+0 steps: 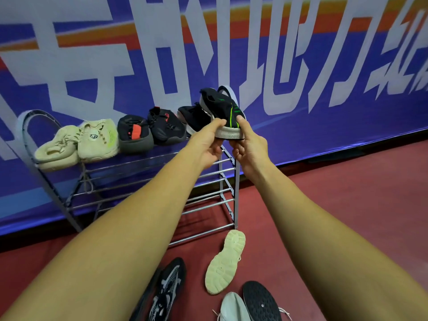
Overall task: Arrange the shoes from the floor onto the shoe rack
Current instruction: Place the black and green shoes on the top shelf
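— What hems us in?

— The blue banner [301,66] runs close behind the shoe rack [139,179]. The red floor [347,205] spreads wide to the rack's right.

— And the top row?

— Two cream shoes [76,144] and three dark shoes [166,126] fill it from the left end.

— Down by us?

— We see a cream shoe lying sole up [225,260] just in front of the rack's right leg. A black-and-white shoe [169,286] lies near it.

— Where is ours?

— The black shoe with green stripes [222,107] is over the rack's right end, just beside the last dark shoe. Its far end is tipped up toward the banner.

— And our fingers?

— Our left hand [206,144] pinches the near end, thumb on the fabric, fingers curled beneath. Our right hand [251,144] grips beside it, thumb on the striped side, fingers curled under the pale sole.
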`<state>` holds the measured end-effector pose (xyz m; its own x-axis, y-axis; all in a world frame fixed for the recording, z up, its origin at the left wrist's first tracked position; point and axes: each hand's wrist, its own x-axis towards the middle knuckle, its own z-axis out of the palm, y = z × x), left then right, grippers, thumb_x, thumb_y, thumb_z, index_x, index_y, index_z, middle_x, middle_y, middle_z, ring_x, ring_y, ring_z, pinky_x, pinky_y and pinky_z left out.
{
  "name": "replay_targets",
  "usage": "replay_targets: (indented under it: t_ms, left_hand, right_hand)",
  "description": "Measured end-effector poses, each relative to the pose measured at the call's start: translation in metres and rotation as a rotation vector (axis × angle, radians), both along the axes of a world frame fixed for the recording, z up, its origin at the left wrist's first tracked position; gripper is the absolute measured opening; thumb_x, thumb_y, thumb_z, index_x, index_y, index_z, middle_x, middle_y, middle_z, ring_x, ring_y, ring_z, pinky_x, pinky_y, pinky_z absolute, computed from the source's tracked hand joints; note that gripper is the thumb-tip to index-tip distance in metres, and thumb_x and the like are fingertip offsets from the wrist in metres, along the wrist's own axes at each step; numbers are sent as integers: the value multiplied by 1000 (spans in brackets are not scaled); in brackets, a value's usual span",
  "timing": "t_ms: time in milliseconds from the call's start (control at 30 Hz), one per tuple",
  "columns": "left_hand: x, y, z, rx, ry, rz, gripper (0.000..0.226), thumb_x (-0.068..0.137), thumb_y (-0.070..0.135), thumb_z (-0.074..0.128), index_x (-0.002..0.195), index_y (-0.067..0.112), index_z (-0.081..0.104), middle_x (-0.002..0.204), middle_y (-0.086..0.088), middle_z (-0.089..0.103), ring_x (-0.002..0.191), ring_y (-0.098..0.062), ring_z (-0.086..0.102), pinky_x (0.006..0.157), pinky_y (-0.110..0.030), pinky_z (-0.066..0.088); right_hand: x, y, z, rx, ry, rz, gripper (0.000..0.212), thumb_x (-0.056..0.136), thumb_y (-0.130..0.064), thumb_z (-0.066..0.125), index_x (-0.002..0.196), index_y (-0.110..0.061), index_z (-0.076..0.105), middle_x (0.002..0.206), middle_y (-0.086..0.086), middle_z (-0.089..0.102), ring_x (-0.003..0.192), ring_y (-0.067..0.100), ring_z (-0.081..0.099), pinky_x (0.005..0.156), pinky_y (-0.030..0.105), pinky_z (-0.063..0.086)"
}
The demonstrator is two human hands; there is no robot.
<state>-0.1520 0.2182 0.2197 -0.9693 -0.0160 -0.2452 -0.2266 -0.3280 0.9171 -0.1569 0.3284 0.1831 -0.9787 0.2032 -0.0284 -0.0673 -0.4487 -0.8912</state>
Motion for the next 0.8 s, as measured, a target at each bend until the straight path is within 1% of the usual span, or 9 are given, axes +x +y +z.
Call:
replay_targets:
  t_ms: [100,200,333,400,467,567,633,733,800]
  left_hand:
    - [-5,7,-9,42,-9,-10,29,79,41,79,98,22,69,90,5,71,74,-6,61,56,-20,37]
    - [-11,-1,-23,40,-95,33,45,84,53,70,108,15,67,97,2,71,81,-12,61,53,-21,36]
    - [-24,-15,-28,15,-178,117,30,89,41,69,104,16,61,96,-2,69,80,-12,60,56,-21,33]
    - [-30,-14,-23,29,-161,129,15,91,31,66,95,17,62,91,0,71,72,-8,60,55,-19,31]
    - [-34,-11,-21,57,-151,169,7,90,21,63,95,15,62,93,0,72,69,-6,61,50,-18,30]
    - [-36,-10,-26,87,-139,245,9,88,13,63,96,11,60,96,-5,70,70,-8,63,46,-17,31]
    - [-36,-14,-29,73,-128,251,7,87,13,65,91,11,60,96,-7,71,68,-7,62,46,-17,33]
    - [-40,-20,-31,40,-117,233,5,87,13,66,87,12,61,98,-9,74,66,-7,61,48,-17,35]
    - [-42,-22,-34,34,-111,218,5,87,13,67,88,12,62,98,-10,76,66,-7,61,48,-17,34]
  right_hand:
    - [-7,9,2,-54,-27,12,34,83,-43,78,83,-14,60,82,13,58,79,23,52,57,27,37]
    - [-12,15,1,-125,-58,5,30,83,-40,79,86,-13,66,86,12,62,74,21,56,61,28,39]
    - [-15,8,-9,-161,-97,13,27,86,-37,77,84,-12,66,81,11,62,78,23,55,60,27,38]
    - [-18,4,-12,-223,-105,11,26,87,-35,77,84,-11,67,79,9,63,72,21,57,59,25,42]
    - [-23,2,-11,-253,-100,25,26,87,-36,77,86,-11,68,81,9,66,67,18,60,59,24,43]
    - [-30,-1,-10,-291,-100,20,27,87,-36,77,91,-11,67,85,9,69,62,15,65,59,24,41]
    - [-35,-6,-11,-328,-104,12,26,88,-36,76,90,-12,66,83,7,69,60,14,66,52,22,37]
    - [-44,-13,-12,-357,-123,-17,29,89,-40,74,86,-12,65,80,5,68,65,15,66,42,19,36]
    - [-50,-17,-12,-353,-131,-51,33,89,-43,73,84,-11,65,86,8,68,70,17,66,39,18,39]
